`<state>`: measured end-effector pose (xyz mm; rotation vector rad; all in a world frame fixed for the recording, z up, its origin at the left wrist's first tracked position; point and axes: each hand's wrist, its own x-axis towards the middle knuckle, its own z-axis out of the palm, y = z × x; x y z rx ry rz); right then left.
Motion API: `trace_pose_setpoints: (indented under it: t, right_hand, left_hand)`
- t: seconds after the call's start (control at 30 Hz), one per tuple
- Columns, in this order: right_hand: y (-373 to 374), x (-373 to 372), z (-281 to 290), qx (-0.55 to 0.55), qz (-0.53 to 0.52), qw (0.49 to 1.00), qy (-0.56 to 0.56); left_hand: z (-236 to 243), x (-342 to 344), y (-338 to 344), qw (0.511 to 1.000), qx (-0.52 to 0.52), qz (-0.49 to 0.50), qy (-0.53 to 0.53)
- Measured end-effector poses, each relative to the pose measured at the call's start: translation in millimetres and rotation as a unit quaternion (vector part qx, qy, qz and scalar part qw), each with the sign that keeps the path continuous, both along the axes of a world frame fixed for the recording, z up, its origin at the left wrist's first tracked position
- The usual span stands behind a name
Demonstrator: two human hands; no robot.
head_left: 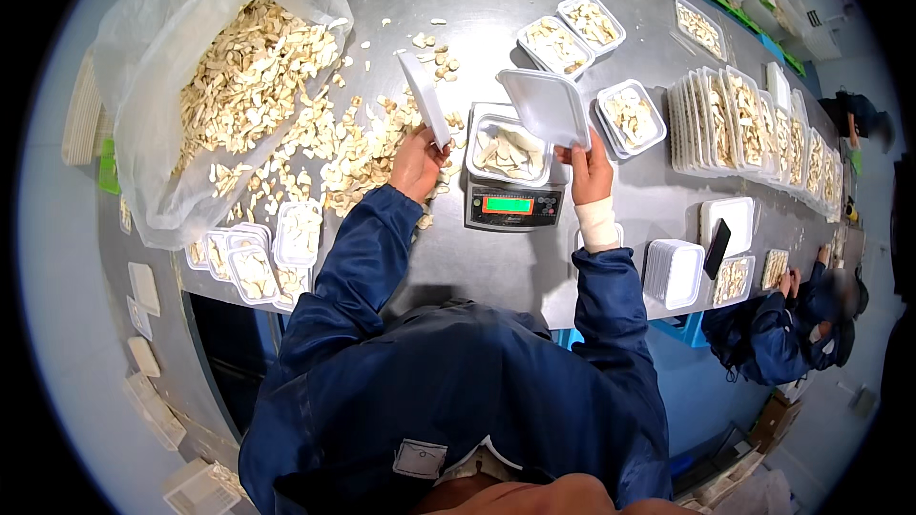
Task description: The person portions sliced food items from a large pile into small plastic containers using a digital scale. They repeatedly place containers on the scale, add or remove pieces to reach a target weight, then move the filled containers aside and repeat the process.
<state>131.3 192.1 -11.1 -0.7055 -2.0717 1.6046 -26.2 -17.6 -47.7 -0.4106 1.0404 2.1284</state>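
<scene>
My left hand (417,166) grips a shallow white plastic tray (424,95), tipped up on edge beside the heap of loose slices. My right hand (589,172) pinches the corner of another white tray (549,105), which is tilted over the scale; I cannot make out its inside. Between my hands stands a digital scale (512,207) with a lit green display. On its platform rests a white tray of pale dried slices, mushroom-like (509,153), partly covered from view by the tray in my right hand.
A big clear plastic bag (143,124) spills slices (258,62) across the metal table at left. Filled trays (253,272) stand near left; more (630,119) stand right of the scale. Rows of filled trays (735,124) and a white tray stack (674,274) lie farther right, near other people (773,334).
</scene>
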Motion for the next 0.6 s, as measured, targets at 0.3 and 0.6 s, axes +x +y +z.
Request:
trace_pose_setpoints:
  t: [0.3, 0.6]
  right_hand:
    - [1, 0, -22, -0.175, -0.040, 0.983, 0.033]
    - [31, 70, -5, -0.213, -0.137, 0.966, 0.054]
  left_hand:
    - [8, 2, 0, 0.989, -0.089, -0.011, 0.115]
    - [5, 6, 30, 0.786, -0.331, -0.202, 0.481]
